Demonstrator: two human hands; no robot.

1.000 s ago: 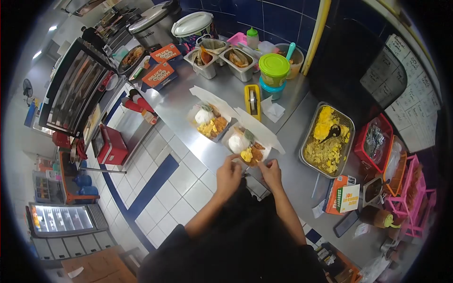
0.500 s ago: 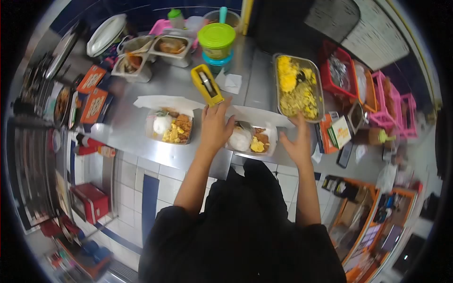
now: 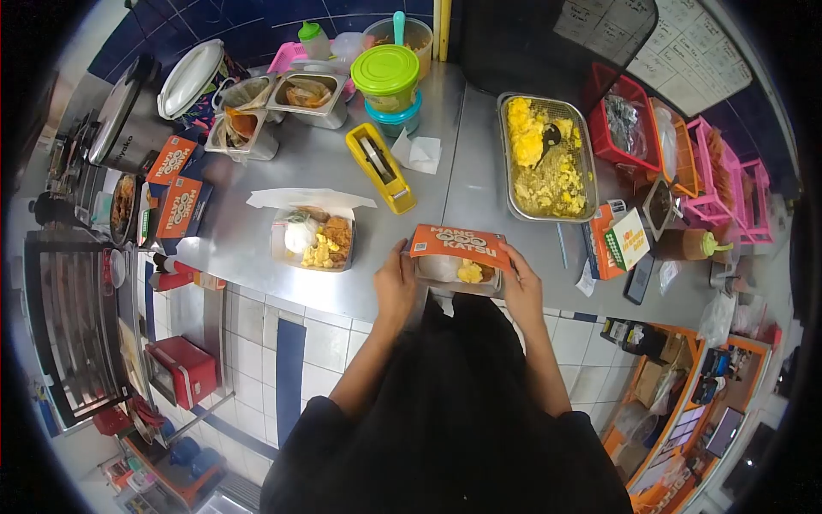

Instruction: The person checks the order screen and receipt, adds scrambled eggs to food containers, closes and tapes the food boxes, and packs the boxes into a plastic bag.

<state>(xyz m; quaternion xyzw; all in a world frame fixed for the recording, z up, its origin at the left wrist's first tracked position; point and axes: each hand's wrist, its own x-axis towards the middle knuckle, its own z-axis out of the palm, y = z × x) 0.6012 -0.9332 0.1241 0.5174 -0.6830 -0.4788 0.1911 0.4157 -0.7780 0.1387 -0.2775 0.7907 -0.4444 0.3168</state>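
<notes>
A paper takeout box (image 3: pixel 458 243) with an orange printed lid is between my two hands at the counter's front edge. The lid is folded partway over; white rice and scrambled egg (image 3: pixel 470 271) show through the gap at the front. My left hand (image 3: pixel 396 289) is closed on the box's left side. On the right side, the fingers of my right hand (image 3: pixel 523 287) grip the lid's edge and corner. To the left stands a second takeout box (image 3: pixel 330 200), lid up, with rice, egg and browned pieces. A yellow tape dispenser (image 3: pixel 390 184) lies behind the boxes.
A metal tray (image 3: pixel 592 167) of scrambled egg with a dark spoon sits back right. Green-lidded tubs (image 3: pixel 385 77) and metal food pans (image 3: pixel 312 104) line the back. Folded boxes (image 3: pixel 184 208) stand left. A phone (image 3: pixel 639 280) and sauce bottle (image 3: pixel 685 244) are at right.
The right-hand box's lid has come from standing open to folded partly over the food. Both hands have moved from above and beside it down to its sides.
</notes>
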